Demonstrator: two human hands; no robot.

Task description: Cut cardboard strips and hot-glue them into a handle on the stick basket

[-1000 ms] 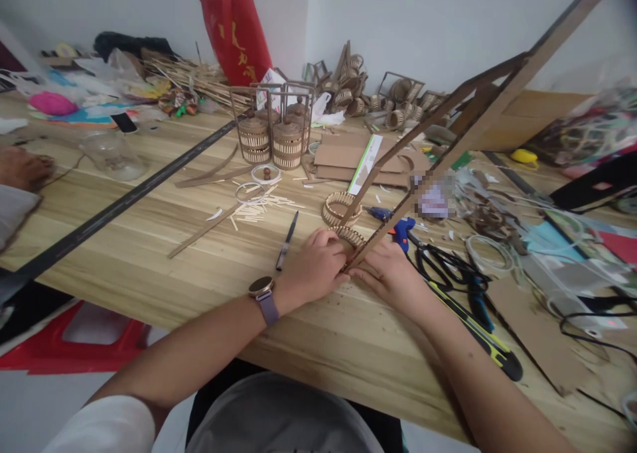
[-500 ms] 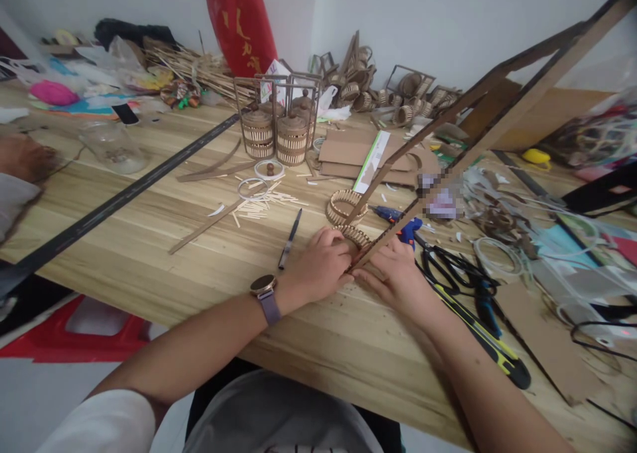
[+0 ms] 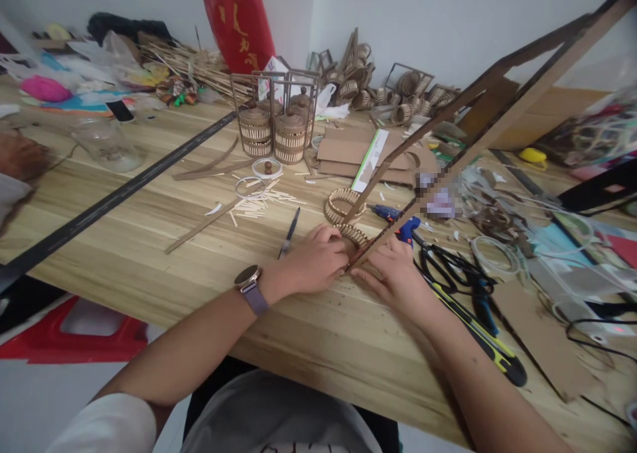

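Observation:
A small round basket of light slats (image 3: 354, 233) stands at the table's near side, partly covered by my hands. My left hand (image 3: 321, 260) wraps its bent fingers around the basket's left side. On the other side my right hand (image 3: 391, 267) is closed on the lower end of a long brown cardboard strip (image 3: 438, 182), pressing it to the basket. That strip rises to the upper right and bends back as a tall handle, whose far leg (image 3: 385, 168) comes down behind the basket. A second slatted ring (image 3: 343, 204) sits just beyond.
A blue glue gun (image 3: 398, 221), black scissors (image 3: 450, 267) and a yellow-black utility knife (image 3: 490, 340) lie to the right. Left are a pen (image 3: 289, 231), loose sticks (image 3: 259, 204) and finished lidded baskets (image 3: 256, 131). Another person's hand (image 3: 20, 158) shows at the far left.
My left hand and wrist have shifted slightly left, with the fingers still at the basket. My right hand keeps its hold on the strip. The whole view has moved a little.

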